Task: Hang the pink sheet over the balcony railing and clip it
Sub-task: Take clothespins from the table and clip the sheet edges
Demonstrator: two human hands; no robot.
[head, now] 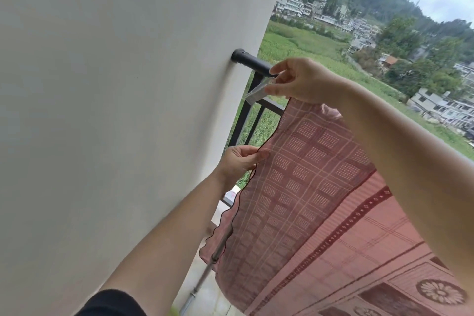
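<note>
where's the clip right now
In the head view, the clip is pinched in the right hand, just below the black railing near the wall, above the pink sheet's top edge.

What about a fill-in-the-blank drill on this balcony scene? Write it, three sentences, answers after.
1. The right hand holds a clear ____ near the top of the railing.
2. The left hand pinches the ____ of the pink sheet.
3. The railing's top bar ends at the white ____ on the left.

Missing words: clip; edge; wall
</note>
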